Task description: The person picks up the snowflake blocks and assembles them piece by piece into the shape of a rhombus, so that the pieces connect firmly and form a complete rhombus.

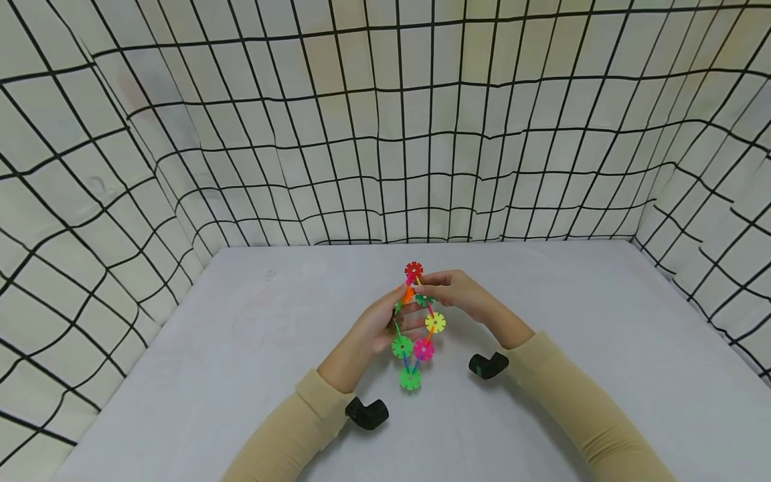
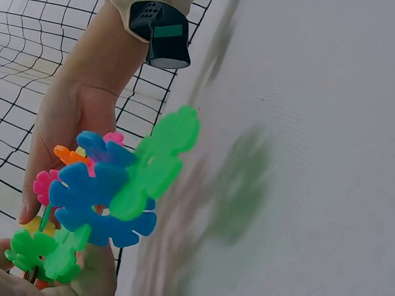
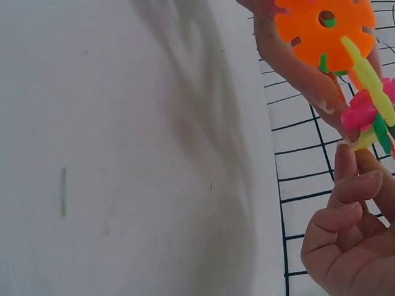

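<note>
Colourful notched plastic flower discs are slotted together into a long loop, held over the table. My left hand (image 1: 373, 325) grips the loop's left side, thumb near the orange disc (image 3: 302, 34) and fingers spread behind. At the upper right, my right hand (image 1: 458, 291) pinches the loop just below the red disc (image 1: 413, 270). A yellow disc (image 1: 436, 323) and a pink disc (image 1: 423, 349) run down the right side, and a green disc (image 1: 410, 379) forms the bottom end. In the left wrist view, a blue disc (image 2: 71, 196) partly hides the pieces behind it.
A white-covered table (image 1: 271, 348) lies under both hands. Pale walls with a black grid net (image 1: 421, 134) rise at the back and sides. Black wrist-worn devices (image 1: 369, 414) sit by the beige sleeves (image 1: 578, 402).
</note>
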`<act>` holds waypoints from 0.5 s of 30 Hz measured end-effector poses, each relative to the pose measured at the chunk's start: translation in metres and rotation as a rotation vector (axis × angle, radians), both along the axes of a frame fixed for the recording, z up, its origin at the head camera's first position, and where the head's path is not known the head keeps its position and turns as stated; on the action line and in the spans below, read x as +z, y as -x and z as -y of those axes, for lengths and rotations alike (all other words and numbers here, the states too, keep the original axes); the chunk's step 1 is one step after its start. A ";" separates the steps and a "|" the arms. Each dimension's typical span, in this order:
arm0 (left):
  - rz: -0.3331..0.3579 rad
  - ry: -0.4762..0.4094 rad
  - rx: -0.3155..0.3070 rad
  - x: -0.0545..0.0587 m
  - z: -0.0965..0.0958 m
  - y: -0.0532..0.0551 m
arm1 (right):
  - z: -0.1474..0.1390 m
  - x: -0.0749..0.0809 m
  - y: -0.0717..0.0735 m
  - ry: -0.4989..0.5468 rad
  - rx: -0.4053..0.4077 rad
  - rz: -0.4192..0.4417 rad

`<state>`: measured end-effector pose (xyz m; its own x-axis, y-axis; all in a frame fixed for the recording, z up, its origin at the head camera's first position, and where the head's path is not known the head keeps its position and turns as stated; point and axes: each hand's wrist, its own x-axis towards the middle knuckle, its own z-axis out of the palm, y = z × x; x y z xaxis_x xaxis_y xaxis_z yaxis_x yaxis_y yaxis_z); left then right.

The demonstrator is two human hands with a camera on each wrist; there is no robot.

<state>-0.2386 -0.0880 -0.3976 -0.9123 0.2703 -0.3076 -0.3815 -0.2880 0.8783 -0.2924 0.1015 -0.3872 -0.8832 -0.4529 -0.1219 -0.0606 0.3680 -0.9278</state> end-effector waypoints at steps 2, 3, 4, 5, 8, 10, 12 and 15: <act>0.006 -0.012 0.006 0.001 -0.001 0.000 | -0.001 -0.001 0.001 0.009 0.000 0.002; 0.016 -0.016 0.010 0.002 -0.001 0.001 | -0.002 -0.001 0.001 0.014 0.000 0.003; 0.021 -0.008 0.014 0.002 -0.002 0.001 | -0.002 -0.001 0.002 0.019 -0.001 0.006; 0.023 0.005 0.016 0.003 -0.002 0.000 | -0.002 -0.001 0.002 0.021 0.000 0.009; 0.034 0.037 0.030 0.004 -0.004 -0.001 | -0.003 -0.002 0.003 0.024 0.002 0.018; 0.023 0.065 0.034 0.004 -0.005 -0.002 | -0.004 -0.003 0.003 0.022 0.002 0.027; 0.009 0.073 0.049 0.004 -0.006 -0.002 | -0.004 -0.004 0.003 0.022 0.007 0.034; -0.028 0.103 0.066 0.004 -0.007 -0.003 | -0.005 -0.005 0.003 0.027 0.014 0.042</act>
<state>-0.2361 -0.0810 -0.3936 -0.9358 0.1772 -0.3047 -0.3394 -0.2191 0.9148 -0.2953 0.1062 -0.3917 -0.8712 -0.4686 -0.1462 -0.0266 0.3424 -0.9392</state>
